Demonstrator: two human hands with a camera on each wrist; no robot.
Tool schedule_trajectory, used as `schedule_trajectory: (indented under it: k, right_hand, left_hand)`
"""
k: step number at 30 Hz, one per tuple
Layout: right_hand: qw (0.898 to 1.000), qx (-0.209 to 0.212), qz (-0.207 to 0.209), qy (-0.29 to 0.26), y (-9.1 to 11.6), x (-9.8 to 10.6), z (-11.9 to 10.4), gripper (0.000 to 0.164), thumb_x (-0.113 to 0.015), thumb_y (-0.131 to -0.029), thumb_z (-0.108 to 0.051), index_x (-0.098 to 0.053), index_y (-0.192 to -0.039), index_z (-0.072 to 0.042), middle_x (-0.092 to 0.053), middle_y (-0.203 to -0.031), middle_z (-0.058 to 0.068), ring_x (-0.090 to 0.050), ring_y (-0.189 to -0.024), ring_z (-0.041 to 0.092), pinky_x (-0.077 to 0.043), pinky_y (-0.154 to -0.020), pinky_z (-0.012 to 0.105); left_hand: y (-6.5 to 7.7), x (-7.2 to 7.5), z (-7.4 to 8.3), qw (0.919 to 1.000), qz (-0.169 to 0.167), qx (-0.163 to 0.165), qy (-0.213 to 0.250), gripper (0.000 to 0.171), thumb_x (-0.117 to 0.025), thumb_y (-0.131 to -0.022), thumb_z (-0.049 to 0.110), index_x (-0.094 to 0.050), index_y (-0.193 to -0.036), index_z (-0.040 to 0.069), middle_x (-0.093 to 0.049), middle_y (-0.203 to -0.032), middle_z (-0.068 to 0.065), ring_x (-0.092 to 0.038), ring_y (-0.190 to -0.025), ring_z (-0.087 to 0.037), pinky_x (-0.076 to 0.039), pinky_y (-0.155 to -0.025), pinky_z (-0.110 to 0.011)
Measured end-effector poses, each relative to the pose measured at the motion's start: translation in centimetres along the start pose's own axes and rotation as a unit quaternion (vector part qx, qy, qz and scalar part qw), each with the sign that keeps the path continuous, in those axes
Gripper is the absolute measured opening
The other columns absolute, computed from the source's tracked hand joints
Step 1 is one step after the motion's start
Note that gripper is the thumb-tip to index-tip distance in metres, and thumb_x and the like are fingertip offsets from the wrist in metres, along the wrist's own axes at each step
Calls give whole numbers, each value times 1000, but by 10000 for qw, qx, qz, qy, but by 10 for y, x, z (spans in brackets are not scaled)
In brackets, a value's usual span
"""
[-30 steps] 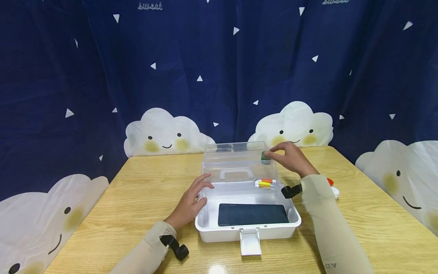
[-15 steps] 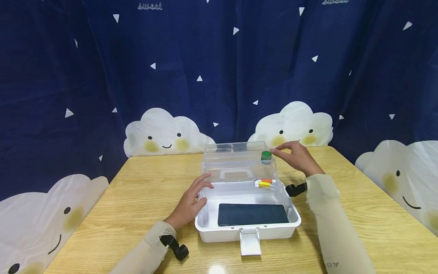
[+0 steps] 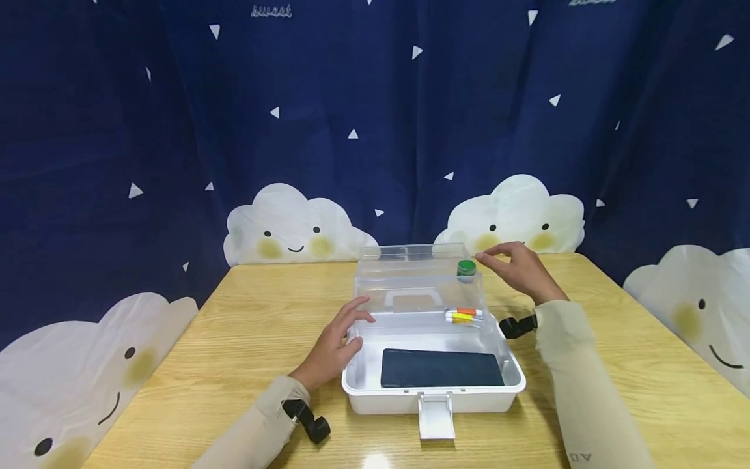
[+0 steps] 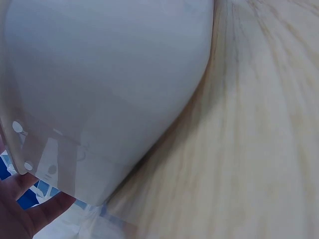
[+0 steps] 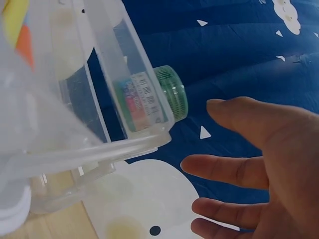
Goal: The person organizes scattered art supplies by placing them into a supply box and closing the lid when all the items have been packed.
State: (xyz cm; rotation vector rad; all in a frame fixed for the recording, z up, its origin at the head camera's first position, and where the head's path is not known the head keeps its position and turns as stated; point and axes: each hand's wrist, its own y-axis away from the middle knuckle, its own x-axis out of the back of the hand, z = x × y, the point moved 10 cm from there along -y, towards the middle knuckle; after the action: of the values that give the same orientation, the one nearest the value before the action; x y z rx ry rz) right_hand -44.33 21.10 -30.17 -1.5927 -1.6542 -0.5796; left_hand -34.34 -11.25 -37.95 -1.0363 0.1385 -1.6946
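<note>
A white plastic toolbox (image 3: 387, 404) stands unfolded in the middle of the table, with see-through tiers raised at its back. In the rear see-through tray (image 3: 404, 268), at its right end, stands a small jar (image 3: 466, 271) with a green lid; its barcode label faces the right wrist camera. My right hand (image 3: 518, 268) hovers just right of this jar, fingers spread and touching nothing. My left hand (image 3: 334, 348) lies at the toolbox's left side, fingers loosely extended over its edge. Several orange and yellow pens (image 3: 464, 316) lie in the lower tier. A dark flat rectangular item (image 3: 442, 369) covers much of the toolbox floor.
The toolbox's white latch (image 3: 436, 417) hangs down in front. Light wooden table (image 3: 281, 306) surrounds the toolbox. A dark blue curtain (image 3: 316, 98) with cloud pictures hangs right behind the table's back edge.
My right hand has let go of the green-lidded jar and drawn back to the right. My left hand stays at the toolbox's side. The head view has turned slightly left.
</note>
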Motion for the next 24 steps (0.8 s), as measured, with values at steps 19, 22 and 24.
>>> schedule_trajectory:
  k: [19,22,24]
  right_hand:
    - [9977,411,185,512,6,12,17,61,-52,-93,-52,-62,-121,1,-47,-137,27,-36,-130,46,-30,-101,64]
    - [9982,296,118,509,7,13,23,62,-51,-93,-54,-61,-123,0,-44,-140,27,-34,-131,47,-30,-101,65]
    - [9983,228,74,525,8,14,27,63,-51,-93,-54,-60,-124,-1,-43,-141,28,-34,-131,47,-30,-100,65]
  left_hand:
    - [1,-1,-3,9998,-30,173,40,42,-51,-85,-2,-57,-118,23,-30,-155,8,-29,-141,-16,-42,-87,-44]
    - [1,-1,-2,9999,-18,162,4,42,-51,-85,-2,-57,-118,23,-30,-155,8,-29,-141,-17,-42,-89,-45]
    - [1,0,-1,9999,9,116,5,43,-51,-84,-3,-57,-118,22,-30,-155,6,-29,-141,-19,-42,-93,-48]
